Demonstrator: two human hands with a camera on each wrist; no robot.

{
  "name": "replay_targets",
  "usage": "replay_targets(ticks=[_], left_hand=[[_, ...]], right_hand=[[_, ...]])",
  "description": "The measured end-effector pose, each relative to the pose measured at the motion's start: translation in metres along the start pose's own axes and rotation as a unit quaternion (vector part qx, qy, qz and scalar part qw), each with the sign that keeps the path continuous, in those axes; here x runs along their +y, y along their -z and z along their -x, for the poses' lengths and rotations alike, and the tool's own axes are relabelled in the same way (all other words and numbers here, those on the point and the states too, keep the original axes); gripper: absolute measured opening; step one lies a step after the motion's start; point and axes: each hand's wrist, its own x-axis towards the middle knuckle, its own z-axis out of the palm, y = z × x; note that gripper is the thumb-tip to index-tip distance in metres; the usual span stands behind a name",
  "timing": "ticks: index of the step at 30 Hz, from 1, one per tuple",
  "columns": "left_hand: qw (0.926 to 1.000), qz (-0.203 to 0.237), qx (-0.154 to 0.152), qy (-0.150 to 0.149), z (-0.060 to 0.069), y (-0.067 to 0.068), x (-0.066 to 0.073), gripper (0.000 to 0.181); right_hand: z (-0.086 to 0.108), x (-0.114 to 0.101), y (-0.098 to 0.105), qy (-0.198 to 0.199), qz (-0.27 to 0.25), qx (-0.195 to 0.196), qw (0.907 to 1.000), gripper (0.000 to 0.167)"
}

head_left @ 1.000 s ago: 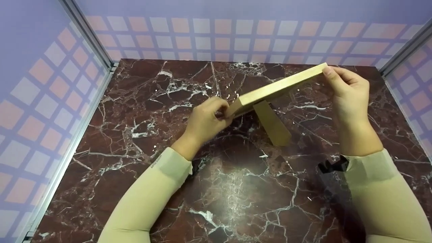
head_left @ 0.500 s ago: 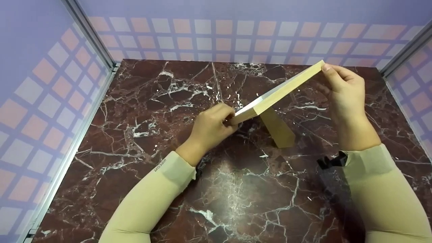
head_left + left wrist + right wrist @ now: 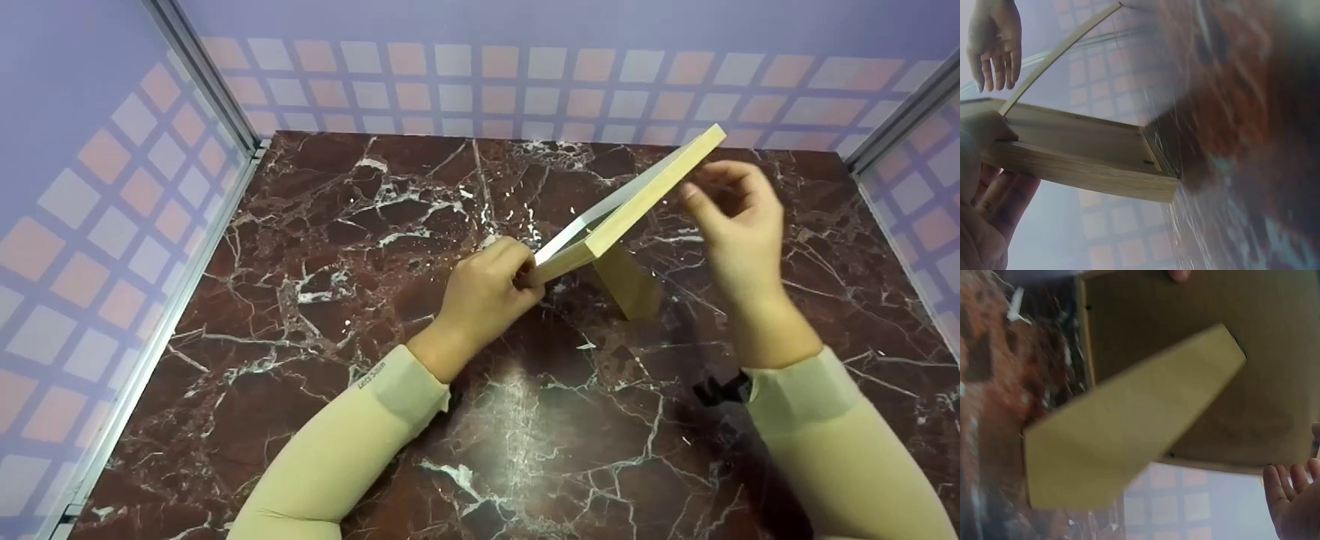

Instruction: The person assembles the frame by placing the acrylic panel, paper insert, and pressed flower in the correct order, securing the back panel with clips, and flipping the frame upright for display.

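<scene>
A pale wooden picture frame (image 3: 637, 199) leans back over the table, its white front facing away from me. From its brown back panel (image 3: 1275, 405) a yellowish easel leg (image 3: 1129, 410) swings out, its wide end near the tabletop. My left hand (image 3: 487, 296) grips the frame's left side, with the thumb on the back side of the rim (image 3: 1089, 171). Close to the upper right end of the frame is my right hand (image 3: 739, 225), its fingers loosely bent. In the left wrist view that right hand (image 3: 996, 48) hangs apart from the frame with fingers extended.
The tabletop (image 3: 300, 420) is dark red marble with white veins. Purple walls (image 3: 480, 82) with pink and white squares enclose the back and sides, with a metal rail (image 3: 150, 330) along the left edge. A black clip-like piece (image 3: 720, 390) sticks out at the right cuff.
The frame has turned so that more of its white front shows, its near corner shifting right. My left hand has moved right with it. My right hand has let go of the upper corner and dropped.
</scene>
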Motion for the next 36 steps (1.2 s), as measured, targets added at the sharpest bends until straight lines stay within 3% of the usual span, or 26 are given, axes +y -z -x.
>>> replay_targets(ticks=[10,16,19,21,26,31,36], left_hand=[[1.0000,0.000,0.007,0.005,0.001,-0.008,0.014,0.029],[0.9996,-0.026,0.013,0.007,0.000,-0.011,0.024,0.030],[0.9992,-0.038,0.005,0.011,-0.002,-0.012,0.031,0.030],[0.9989,-0.045,-0.002,0.015,-0.003,-0.014,0.035,0.030],[0.9978,-0.061,-0.016,0.021,-0.002,-0.017,0.043,0.030],[0.9966,-0.077,-0.026,0.002,-0.006,-0.024,0.052,0.028],[0.9938,-0.105,-0.038,-0.009,-0.008,-0.027,0.058,0.031]], right_hand=[[0.044,-0.013,-0.013,0.073,-0.032,-0.034,0.9963,0.033],[0.084,-0.024,-0.031,0.018,-0.059,-0.058,0.9964,0.073],[0.095,-0.027,-0.040,-0.005,-0.093,-0.065,0.9935,0.098],[0.097,-0.028,-0.044,-0.006,-0.105,-0.063,0.9925,0.106],[0.095,-0.025,-0.051,-0.019,-0.110,-0.045,0.9927,0.092],[0.095,-0.026,-0.046,-0.019,-0.141,-0.004,0.9898,0.081],[0.096,-0.027,-0.045,-0.017,-0.177,0.004,0.9840,0.077]])
